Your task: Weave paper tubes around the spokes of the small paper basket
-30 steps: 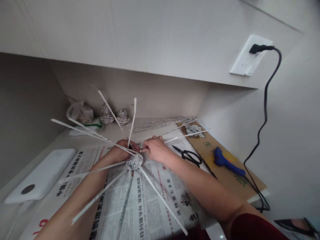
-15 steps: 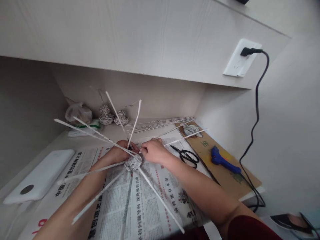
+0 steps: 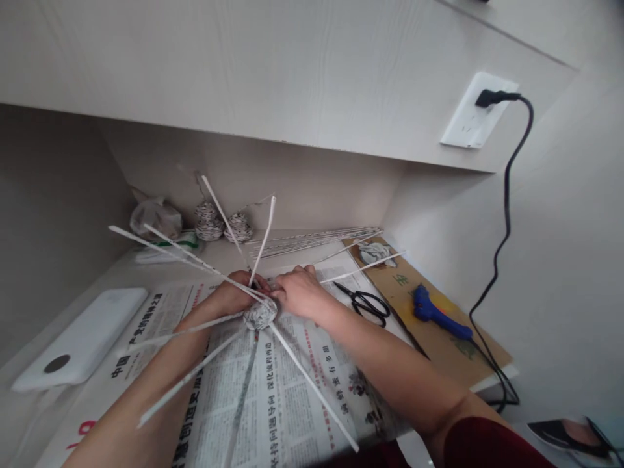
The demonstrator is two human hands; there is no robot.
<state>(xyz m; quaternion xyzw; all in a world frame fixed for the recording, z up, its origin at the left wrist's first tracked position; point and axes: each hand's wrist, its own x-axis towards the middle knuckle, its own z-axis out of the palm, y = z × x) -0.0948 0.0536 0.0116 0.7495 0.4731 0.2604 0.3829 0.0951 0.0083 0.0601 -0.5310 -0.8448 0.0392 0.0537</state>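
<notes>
A small woven ball of rolled newspaper (image 3: 260,316) sits in front of me, with several long paper sticks (image 3: 314,387) radiating from it. My left hand (image 3: 240,292) is closed at the far side of the weave, its fingers partly hidden behind the sticks. Right beside it, my right hand (image 3: 298,291) pinches at a paper strip where it meets the weave. Two pale paper sticks (image 3: 365,266) stretch away to the right beyond this hand. Black-handled scissors (image 3: 369,305) lie on the newspaper (image 3: 292,416) to the right of my right hand.
A blue glue gun (image 3: 439,315) rests on cardboard (image 3: 404,260) at right, its cord near the wall outlet (image 3: 480,110). Paper sticks (image 3: 312,241) and small woven gourd shapes (image 3: 209,224) lie at the back. A white power bank (image 3: 82,338) is at left. A panel overhangs the table.
The view has shifted slightly. My right hand's fingers have moved a little at the weave, and the knuckles stand higher. My left hand stays in nearly the same place.
</notes>
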